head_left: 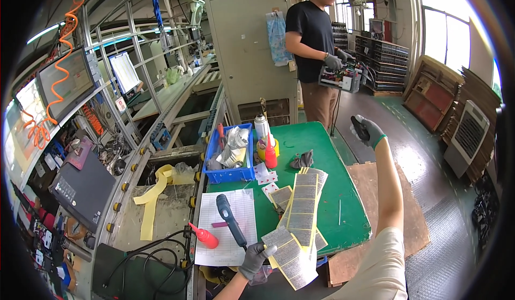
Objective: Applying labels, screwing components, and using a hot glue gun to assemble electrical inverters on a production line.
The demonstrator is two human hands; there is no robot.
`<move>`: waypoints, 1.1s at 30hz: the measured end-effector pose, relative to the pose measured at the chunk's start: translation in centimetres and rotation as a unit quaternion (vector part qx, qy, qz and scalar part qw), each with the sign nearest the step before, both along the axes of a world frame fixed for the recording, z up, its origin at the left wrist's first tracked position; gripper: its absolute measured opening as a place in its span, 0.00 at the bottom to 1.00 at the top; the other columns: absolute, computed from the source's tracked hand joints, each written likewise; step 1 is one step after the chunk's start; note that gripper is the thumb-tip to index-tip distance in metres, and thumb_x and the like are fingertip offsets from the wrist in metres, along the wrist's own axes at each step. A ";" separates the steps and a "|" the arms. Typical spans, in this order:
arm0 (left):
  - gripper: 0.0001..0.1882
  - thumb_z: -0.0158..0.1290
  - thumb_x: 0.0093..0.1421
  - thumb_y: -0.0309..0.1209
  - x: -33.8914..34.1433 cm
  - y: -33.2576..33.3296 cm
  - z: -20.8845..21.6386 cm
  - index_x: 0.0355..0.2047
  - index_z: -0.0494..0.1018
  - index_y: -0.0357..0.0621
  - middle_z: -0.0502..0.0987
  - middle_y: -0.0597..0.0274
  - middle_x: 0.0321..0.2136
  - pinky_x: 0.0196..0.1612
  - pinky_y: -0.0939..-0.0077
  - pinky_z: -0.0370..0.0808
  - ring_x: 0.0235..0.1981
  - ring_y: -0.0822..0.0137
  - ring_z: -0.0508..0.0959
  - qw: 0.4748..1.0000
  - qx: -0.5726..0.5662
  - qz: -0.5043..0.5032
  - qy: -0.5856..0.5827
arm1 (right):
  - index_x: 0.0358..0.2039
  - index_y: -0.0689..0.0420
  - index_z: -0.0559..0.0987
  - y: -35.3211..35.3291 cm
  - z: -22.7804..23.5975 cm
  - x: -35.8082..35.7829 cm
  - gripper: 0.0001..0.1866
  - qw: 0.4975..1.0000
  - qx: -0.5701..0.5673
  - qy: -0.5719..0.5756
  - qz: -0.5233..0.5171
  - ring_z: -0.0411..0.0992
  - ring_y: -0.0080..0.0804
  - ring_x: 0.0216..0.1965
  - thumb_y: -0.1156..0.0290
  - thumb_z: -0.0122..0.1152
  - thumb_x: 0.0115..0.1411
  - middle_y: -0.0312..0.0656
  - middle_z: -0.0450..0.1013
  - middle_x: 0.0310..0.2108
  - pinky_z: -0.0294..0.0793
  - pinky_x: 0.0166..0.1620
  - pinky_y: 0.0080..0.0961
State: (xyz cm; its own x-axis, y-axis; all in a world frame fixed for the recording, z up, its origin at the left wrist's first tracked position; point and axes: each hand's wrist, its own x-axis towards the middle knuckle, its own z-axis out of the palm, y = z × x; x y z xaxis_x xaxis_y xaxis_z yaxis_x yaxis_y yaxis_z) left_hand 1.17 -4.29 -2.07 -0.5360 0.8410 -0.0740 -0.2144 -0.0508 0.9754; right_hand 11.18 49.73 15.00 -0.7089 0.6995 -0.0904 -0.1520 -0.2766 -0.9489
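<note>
My left hand (252, 260), in a grey glove, pinches the corner of a label sheet (290, 257) with yellow edges. More label sheets (303, 203) lie fanned out beyond it on the green table (346, 219). My right hand (368, 131), also gloved, is raised past the table's right edge, its fingers curled around something dark that I cannot make out. Close to my left hand, a dark blue corded hand tool (229, 218) rests on a printed grid paper (214, 252). Beside the tool stands a tilted red squeeze bottle (204, 236).
A blue bin (229, 175) of mixed items, another red bottle (270, 155), a spray can (261, 126) and a crumpled dark glove (302, 159) sit on the table. A roller conveyor (161, 193) runs along the left. Ahead, a co-worker (311, 37) holds a wired metal unit (340, 77).
</note>
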 end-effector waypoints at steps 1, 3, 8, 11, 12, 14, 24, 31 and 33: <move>0.13 0.58 0.56 0.36 -0.4 0.1 -0.6 0.33 0.77 0.37 0.78 0.69 0.27 0.33 0.84 0.70 0.28 0.82 0.72 1.000 -0.001 0.001 0.022 | 0.33 0.55 0.73 -1.9 0.1 0.0 0.15 1.000 -0.001 -0.002 0.002 0.74 0.32 0.21 0.55 0.58 0.58 0.40 0.73 0.24 0.74 0.21 0.23; 0.12 0.58 0.55 0.35 0.0 0.6 0.3 0.32 0.77 0.37 0.76 0.72 0.24 0.31 0.84 0.68 0.26 0.83 0.70 0.998 0.009 0.026 0.060 | 0.24 0.55 0.73 -6.4 -1.1 1.2 0.16 0.983 0.093 -0.151 -0.044 0.70 0.28 0.18 0.55 0.60 0.56 0.35 0.69 0.20 0.69 0.21 0.23; 0.15 0.55 0.57 0.33 0.4 0.2 2.1 0.41 0.74 0.37 0.77 0.71 0.33 0.38 0.82 0.70 0.32 0.80 0.72 0.993 0.085 0.063 -0.051 | 0.18 0.58 0.73 -17.5 -10.0 4.7 0.19 0.937 0.210 -0.279 -0.009 0.63 0.23 0.17 0.56 0.61 0.54 0.34 0.66 0.15 0.61 0.23 0.22; 0.14 0.56 0.58 0.34 1.4 -3.0 2.7 0.39 0.76 0.36 0.77 0.70 0.31 0.32 0.85 0.69 0.28 0.82 0.72 0.986 0.143 0.059 -0.057 | 0.35 0.61 0.75 -22.1 -13.6 5.7 0.23 0.826 0.378 -0.413 -0.060 0.72 0.38 0.31 0.50 0.57 0.54 0.48 0.73 0.28 0.69 0.35 0.32; 0.14 0.56 0.58 0.35 1.4 -4.9 3.1 0.37 0.77 0.37 0.77 0.70 0.29 0.31 0.86 0.69 0.27 0.83 0.71 0.988 0.131 0.084 -0.019 | 0.39 0.60 0.75 -23.8 -12.5 4.9 0.26 0.742 0.469 -0.473 -0.076 0.73 0.44 0.38 0.48 0.55 0.54 0.51 0.73 0.35 0.70 0.41 0.36; 0.14 0.55 0.59 0.37 2.3 -9.2 5.3 0.36 0.78 0.37 0.77 0.72 0.25 0.28 0.87 0.67 0.26 0.84 0.70 0.985 0.108 0.130 0.034 | 0.43 0.55 0.75 -26.5 -11.1 3.7 0.28 0.683 0.502 -0.518 -0.118 0.67 0.50 0.49 0.44 0.50 0.55 0.53 0.69 0.47 0.66 0.52 0.38; 0.16 0.53 0.58 0.40 11.1 -22.7 12.5 0.39 0.76 0.39 0.71 0.54 0.44 0.43 0.71 0.70 0.44 0.61 0.72 0.852 0.056 0.423 0.304 | 0.48 0.67 0.69 -50.3 1.8 -2.1 0.37 0.833 0.358 0.058 0.418 0.69 0.29 0.43 0.41 0.49 0.58 0.42 0.70 0.42 0.67 0.46 0.28; 0.13 0.57 0.54 0.32 16.8 -31.3 14.2 0.38 0.76 0.38 0.72 0.53 0.43 0.35 0.76 0.72 0.35 0.61 0.75 0.657 -0.015 0.650 0.382 | 0.37 0.63 0.76 -69.9 5.2 -3.7 0.20 0.610 0.321 0.070 0.721 0.68 0.20 0.35 0.57 0.60 0.56 0.37 0.75 0.33 0.68 0.41 0.22; 0.12 0.56 0.55 0.33 17.8 -33.3 13.8 0.38 0.76 0.38 0.72 0.52 0.40 0.36 0.76 0.72 0.35 0.61 0.75 0.646 0.000 0.673 0.360 | 0.36 0.63 0.76 -73.5 5.5 -3.2 0.18 0.602 0.300 0.088 0.735 0.68 0.19 0.35 0.59 0.60 0.57 0.36 0.74 0.32 0.68 0.40 0.20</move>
State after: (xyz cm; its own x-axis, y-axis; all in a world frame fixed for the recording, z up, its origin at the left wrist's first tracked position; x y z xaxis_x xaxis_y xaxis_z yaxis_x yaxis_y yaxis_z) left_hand 18.98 -37.59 11.73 -0.6773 -0.4236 0.6015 0.5331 0.2808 0.7981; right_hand 7.93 -23.80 20.47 -0.5637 -0.8253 0.0333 -0.2738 0.1487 -0.9502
